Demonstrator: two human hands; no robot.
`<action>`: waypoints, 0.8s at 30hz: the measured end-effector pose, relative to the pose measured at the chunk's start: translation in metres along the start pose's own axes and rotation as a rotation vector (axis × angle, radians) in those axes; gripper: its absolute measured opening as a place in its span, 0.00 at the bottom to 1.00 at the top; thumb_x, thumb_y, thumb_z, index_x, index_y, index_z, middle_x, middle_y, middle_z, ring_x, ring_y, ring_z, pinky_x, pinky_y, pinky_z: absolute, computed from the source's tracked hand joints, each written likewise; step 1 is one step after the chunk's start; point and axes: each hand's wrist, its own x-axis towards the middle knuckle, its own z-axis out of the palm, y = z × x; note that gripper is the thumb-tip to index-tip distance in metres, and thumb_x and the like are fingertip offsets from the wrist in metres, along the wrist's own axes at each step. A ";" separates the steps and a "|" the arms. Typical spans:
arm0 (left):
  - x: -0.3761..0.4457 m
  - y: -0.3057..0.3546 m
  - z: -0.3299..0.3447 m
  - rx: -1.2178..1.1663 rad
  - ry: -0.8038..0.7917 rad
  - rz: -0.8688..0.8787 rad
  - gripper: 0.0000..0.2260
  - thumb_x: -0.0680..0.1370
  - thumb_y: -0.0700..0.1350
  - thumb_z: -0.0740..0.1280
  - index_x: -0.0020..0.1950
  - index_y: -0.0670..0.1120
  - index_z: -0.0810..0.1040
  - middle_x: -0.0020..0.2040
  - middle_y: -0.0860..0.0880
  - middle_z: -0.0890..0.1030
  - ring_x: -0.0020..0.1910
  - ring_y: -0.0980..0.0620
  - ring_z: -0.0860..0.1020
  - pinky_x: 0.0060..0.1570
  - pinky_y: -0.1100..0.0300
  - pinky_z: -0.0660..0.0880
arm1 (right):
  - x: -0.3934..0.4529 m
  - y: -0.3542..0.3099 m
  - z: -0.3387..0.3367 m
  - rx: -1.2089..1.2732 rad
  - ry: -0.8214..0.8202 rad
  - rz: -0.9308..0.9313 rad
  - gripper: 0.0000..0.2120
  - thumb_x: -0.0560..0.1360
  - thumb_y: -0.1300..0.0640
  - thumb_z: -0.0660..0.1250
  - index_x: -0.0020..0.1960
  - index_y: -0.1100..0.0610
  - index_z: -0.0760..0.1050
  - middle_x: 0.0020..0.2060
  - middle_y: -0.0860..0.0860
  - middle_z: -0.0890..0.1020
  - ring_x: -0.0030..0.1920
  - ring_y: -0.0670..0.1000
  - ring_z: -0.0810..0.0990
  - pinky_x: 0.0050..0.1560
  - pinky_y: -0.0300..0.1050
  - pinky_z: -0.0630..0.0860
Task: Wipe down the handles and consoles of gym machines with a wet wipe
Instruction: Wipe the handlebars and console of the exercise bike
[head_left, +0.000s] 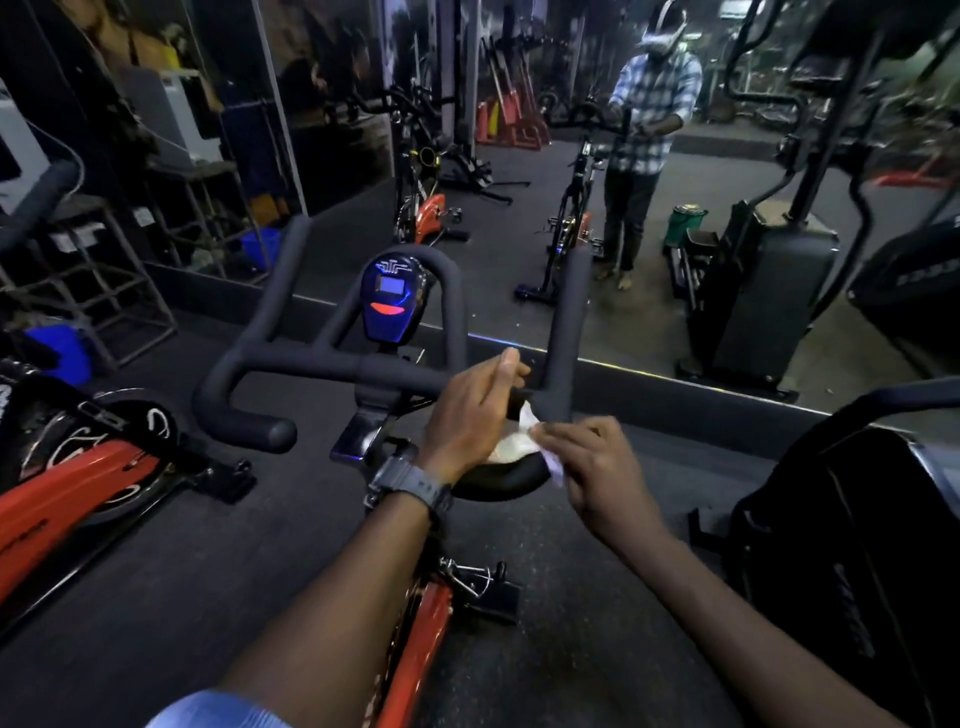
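— Over the right-hand end of the handlebar (332, 364) of a red spin bike (415, 639), seen from the head camera, what is the person doing?

— Both hands meet there. The left hand (467, 415) lies over the bar with fingers bent, and the wet wipe (511, 444) shows white under its palm and fingertips. The right hand (592, 467) pinches the wipe's near edge between thumb and fingers. Whether the left hand truly grips the wipe or only presses it to the bar, the view does not settle.

— Which step would that be?

— By the look of it, the person is spreading or refolding the wipe at the right grip, either just ahead of a pass or partway through one. The console (389, 299), blue with a small screen, stands apart at the middle of the bar, and neither hand touches it.

— And the next move?

— Likely the wipe must be wrapped round the curved grip and drawn along it, then carried to the console and the left grip (244, 426).

— Any containers?

— A green bin (684, 226) shows in the wall mirror (675, 291) and blue tubs (65, 353) stand by the shelving at the left. Their contents cannot be made out.
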 end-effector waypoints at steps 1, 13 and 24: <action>-0.002 -0.002 -0.001 0.008 -0.002 0.020 0.33 0.78 0.67 0.48 0.53 0.46 0.84 0.47 0.53 0.85 0.42 0.65 0.78 0.54 0.52 0.77 | -0.003 -0.010 0.000 0.054 0.019 0.022 0.14 0.74 0.60 0.67 0.59 0.55 0.82 0.55 0.48 0.83 0.49 0.54 0.75 0.50 0.49 0.76; -0.006 -0.008 0.006 0.313 -0.084 0.175 0.32 0.80 0.69 0.43 0.51 0.50 0.79 0.48 0.53 0.82 0.51 0.51 0.79 0.51 0.46 0.75 | 0.023 -0.008 -0.017 -0.010 -0.044 0.262 0.06 0.66 0.60 0.75 0.40 0.50 0.82 0.39 0.45 0.79 0.39 0.51 0.78 0.34 0.41 0.71; -0.008 -0.005 0.006 0.287 -0.081 0.159 0.27 0.80 0.66 0.46 0.55 0.52 0.78 0.51 0.53 0.80 0.52 0.49 0.78 0.52 0.47 0.75 | 0.057 -0.015 -0.026 -0.087 -0.192 0.332 0.12 0.71 0.48 0.62 0.45 0.55 0.78 0.44 0.51 0.76 0.47 0.56 0.78 0.42 0.47 0.74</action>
